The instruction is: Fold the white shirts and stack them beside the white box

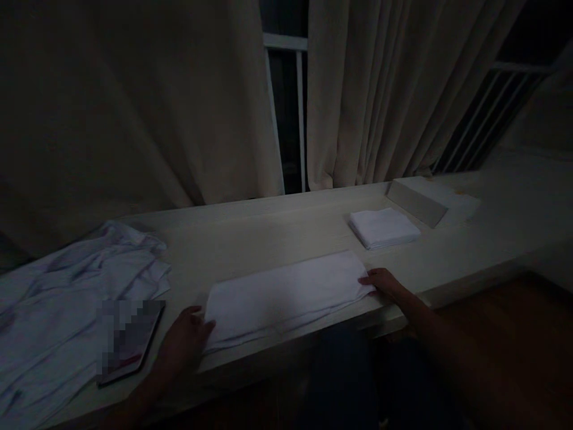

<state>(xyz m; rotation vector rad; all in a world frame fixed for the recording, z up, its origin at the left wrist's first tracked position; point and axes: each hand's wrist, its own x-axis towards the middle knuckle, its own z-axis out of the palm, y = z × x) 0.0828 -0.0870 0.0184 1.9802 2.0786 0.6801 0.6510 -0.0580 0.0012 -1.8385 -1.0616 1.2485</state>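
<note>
Up close, the left hand (185,331) is pinching the folded white cloth (282,298) at its eight o'clock, the right hand (380,282) pinching at three, both grips seemingly holding it flat along the tabletop (268,239) edge. Beyond, at two o'clock, a folded stack (385,227) is sitting, likely out of the way.

Beige curtains (358,89), white bars (286,42) between them, pale counter (250,245), dark-edged device (147,334), angular box (416,204)
</note>
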